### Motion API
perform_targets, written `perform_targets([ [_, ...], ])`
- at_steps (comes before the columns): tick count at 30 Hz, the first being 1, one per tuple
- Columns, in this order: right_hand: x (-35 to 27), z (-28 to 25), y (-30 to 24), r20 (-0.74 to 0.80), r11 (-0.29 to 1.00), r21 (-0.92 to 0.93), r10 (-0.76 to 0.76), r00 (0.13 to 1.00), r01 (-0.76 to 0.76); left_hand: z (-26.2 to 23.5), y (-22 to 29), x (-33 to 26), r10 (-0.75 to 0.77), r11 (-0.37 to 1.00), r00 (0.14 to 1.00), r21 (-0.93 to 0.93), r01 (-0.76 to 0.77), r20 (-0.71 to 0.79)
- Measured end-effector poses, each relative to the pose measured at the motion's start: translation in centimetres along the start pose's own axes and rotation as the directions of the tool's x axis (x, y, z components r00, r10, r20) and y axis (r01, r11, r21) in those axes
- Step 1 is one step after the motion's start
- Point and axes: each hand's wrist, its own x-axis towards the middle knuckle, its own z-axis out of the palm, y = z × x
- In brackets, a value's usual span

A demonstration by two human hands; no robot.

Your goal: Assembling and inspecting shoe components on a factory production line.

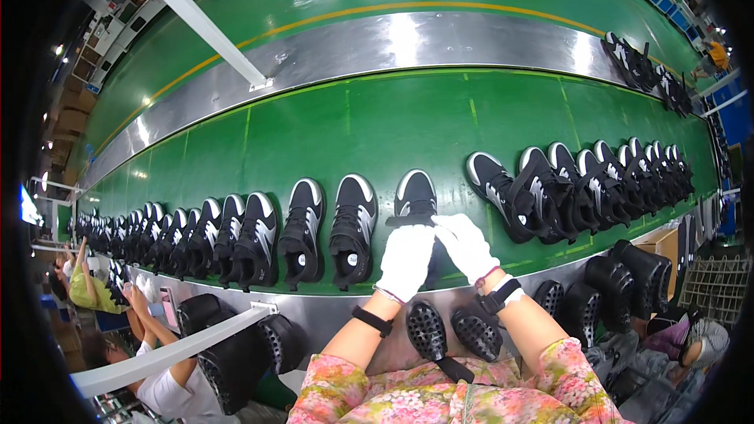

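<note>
A black-and-white sneaker (415,192) stands on the green conveyor belt right in front of me, toe pointing away. Both hands wear white gloves and meet over its upper, at a dark strap (410,221) across it. My left hand (406,261) is closed at the strap's left part, fingers curled. From the right, my right hand (466,246) pinches at the same spot with its fingertips together. The gloves hide most of the shoe's heel half. To the left stands a matching sneaker (353,228), and to the right a tilted one (500,195).
Long rows of similar sneakers (258,237) line the belt on both sides. Between me and the belt runs a metal edge (393,302), with black dimpled shoe-shaped pieces (426,331) below it. A white post (196,20) rises at the upper left. Other people (169,381) sit at left and right.
</note>
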Motion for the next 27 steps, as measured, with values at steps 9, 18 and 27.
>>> perform_targets([
  [9, 1.3, -0.8, -0.5, 0.156, 0.977, -0.19, -0.069, 0.985, 0.098, 1.5, -1.9, -3.7, -0.749, -0.206, 0.547, -0.916, 0.345, 0.374],
  [18, 1.3, -0.2, -0.9, 0.189, 0.959, -0.276, -0.015, 0.982, 0.068, 2.6, -3.5, -2.8, -0.69, -0.477, 0.449, -0.823, 0.307, 0.568],
  [27, 0.7, -2.1, -1.8, 0.088, 0.952, -0.3, -0.035, 0.996, 0.06, 6.7, -3.2, -5.5, -0.772, 0.187, 0.578, -0.774, 0.605, 0.265],
])
